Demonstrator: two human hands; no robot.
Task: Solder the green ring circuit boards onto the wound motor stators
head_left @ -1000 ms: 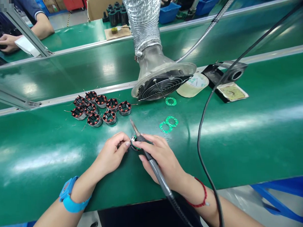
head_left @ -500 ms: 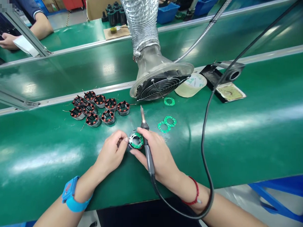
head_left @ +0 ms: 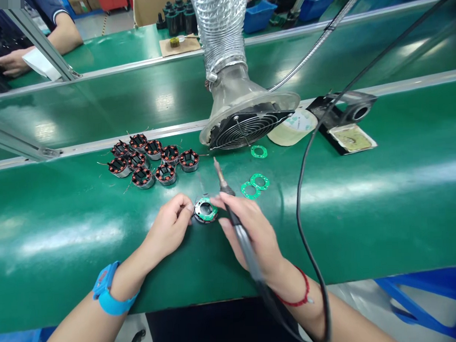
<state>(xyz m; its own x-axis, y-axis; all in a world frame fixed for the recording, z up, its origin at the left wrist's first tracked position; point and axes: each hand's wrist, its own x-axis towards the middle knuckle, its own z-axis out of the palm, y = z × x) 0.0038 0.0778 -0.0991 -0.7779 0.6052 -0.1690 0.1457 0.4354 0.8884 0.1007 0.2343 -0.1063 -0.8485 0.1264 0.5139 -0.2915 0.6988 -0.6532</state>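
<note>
On a green conveyor belt [head_left: 65, 236], the left hand [head_left: 168, 228] pinches a wound stator [head_left: 205, 210] (topped with a green ring board) at its left edge. The right hand [head_left: 252, 235] grips a soldering iron [head_left: 235, 218], tip raised just beyond the stator, its fingertips touching the stator's right edge.

Both hands [head_left: 170, 228] on a stator [head_left: 205, 211], right [head_left: 252, 235] with soldering iron [head_left: 233, 215]
</note>
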